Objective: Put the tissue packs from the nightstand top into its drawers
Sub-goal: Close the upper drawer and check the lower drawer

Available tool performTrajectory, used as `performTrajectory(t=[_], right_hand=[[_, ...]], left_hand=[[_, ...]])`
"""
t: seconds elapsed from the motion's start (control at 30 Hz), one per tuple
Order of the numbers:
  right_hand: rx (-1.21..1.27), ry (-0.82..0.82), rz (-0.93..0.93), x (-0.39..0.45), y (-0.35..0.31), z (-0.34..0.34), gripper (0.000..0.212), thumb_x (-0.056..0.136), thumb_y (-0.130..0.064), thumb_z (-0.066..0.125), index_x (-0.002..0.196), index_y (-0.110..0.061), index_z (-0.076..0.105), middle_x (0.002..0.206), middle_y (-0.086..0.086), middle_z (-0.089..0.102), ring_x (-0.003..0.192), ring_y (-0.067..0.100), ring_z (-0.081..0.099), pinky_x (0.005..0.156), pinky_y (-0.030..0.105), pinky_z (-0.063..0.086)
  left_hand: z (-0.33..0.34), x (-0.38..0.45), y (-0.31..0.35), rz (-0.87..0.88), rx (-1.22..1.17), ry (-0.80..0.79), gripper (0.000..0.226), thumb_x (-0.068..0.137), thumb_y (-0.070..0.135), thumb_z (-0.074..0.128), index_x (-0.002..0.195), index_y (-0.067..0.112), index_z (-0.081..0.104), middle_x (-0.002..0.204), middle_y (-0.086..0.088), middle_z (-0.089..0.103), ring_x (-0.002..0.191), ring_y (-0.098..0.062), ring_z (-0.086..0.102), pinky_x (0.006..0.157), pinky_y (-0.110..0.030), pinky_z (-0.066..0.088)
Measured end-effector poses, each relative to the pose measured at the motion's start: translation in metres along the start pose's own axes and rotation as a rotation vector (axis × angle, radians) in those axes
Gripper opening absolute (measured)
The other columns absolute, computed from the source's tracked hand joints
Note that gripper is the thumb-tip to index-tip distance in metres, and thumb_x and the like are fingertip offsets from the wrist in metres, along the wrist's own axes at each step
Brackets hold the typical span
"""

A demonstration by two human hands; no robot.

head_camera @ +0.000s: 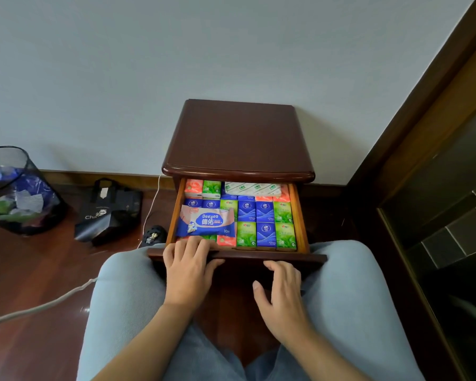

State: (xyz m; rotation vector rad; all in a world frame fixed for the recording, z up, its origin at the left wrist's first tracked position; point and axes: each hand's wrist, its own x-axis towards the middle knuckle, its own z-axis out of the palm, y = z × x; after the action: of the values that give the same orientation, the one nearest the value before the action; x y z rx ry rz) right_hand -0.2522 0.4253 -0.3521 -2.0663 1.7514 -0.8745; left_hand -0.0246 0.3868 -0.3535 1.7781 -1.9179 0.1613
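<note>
Fingers [188, 244] of my left hand [188, 268] curl over the front edge of the open drawer [302, 221], low in the middle of the frame, gripping it with the thumb beneath. My right hand [282, 295] sits just right of it, fingers loosely bent against the drawer front, holding nothing. Beyond them the tissue packs [265, 215] fill the drawer in tidy rows of blue, green and orange, with a larger wipes pack [208, 222] lying across the left side. Further up, I see the nightstand top [238, 138] against the wall. At far left stand a black bag [109, 213] and a bin [17, 188].
</note>
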Motion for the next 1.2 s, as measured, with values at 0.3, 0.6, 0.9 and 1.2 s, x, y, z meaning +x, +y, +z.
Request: performTrajectory(t=[0.3,0.6,0.9,1.2], right_hand=[[0.009,-0.097,0.021,0.007,0.001,0.004,0.066,0.092,-0.025,0.069,0.152,-0.01,0.045,0.152,0.0,0.034,0.144,0.015,0.033,0.121,0.032,0.034],[-0.123,-0.277,0.037,0.025,0.008,0.012,0.089,0.1,-0.022,0.056,0.167,-0.011,-0.002,0.172,-0.002,-0.024,0.16,0.012,-0.016,0.129,0.03,-0.005],[-0.113,-0.302,0.082,0.071,0.019,0.024,0.102,0.1,-0.024,0.06,0.163,-0.018,-0.02,0.17,-0.004,-0.031,0.158,0.01,-0.025,0.131,0.033,-0.003],[-0.163,-0.331,0.106,0.118,0.032,0.034,0.107,0.103,-0.024,0.058,0.156,-0.029,-0.034,0.163,-0.011,-0.043,0.154,0.007,-0.03,0.121,0.025,-0.013]], left_hand=[[-0.008,0.006,0.002,0.006,0.055,-0.027,0.021,0.089,0.01,0.071,0.099,0.028,0.067,0.098,0.003,0.066,0.092,-0.027,0.062,0.085,-0.043,0.044],[-0.003,0.006,0.005,-0.006,0.042,-0.222,0.069,0.073,0.011,0.072,0.14,0.015,0.059,0.136,-0.006,0.06,0.13,-0.028,0.055,0.111,-0.049,0.045],[0.021,0.025,-0.005,0.017,0.107,-0.452,0.108,0.083,0.026,0.062,0.165,0.016,-0.008,0.172,-0.009,0.007,0.16,-0.03,-0.002,0.129,-0.051,0.012],[0.047,0.068,-0.004,-0.036,0.117,-0.496,0.115,0.089,0.029,0.058,0.155,0.021,-0.036,0.172,-0.006,-0.016,0.158,-0.028,-0.022,0.13,-0.049,0.002]])
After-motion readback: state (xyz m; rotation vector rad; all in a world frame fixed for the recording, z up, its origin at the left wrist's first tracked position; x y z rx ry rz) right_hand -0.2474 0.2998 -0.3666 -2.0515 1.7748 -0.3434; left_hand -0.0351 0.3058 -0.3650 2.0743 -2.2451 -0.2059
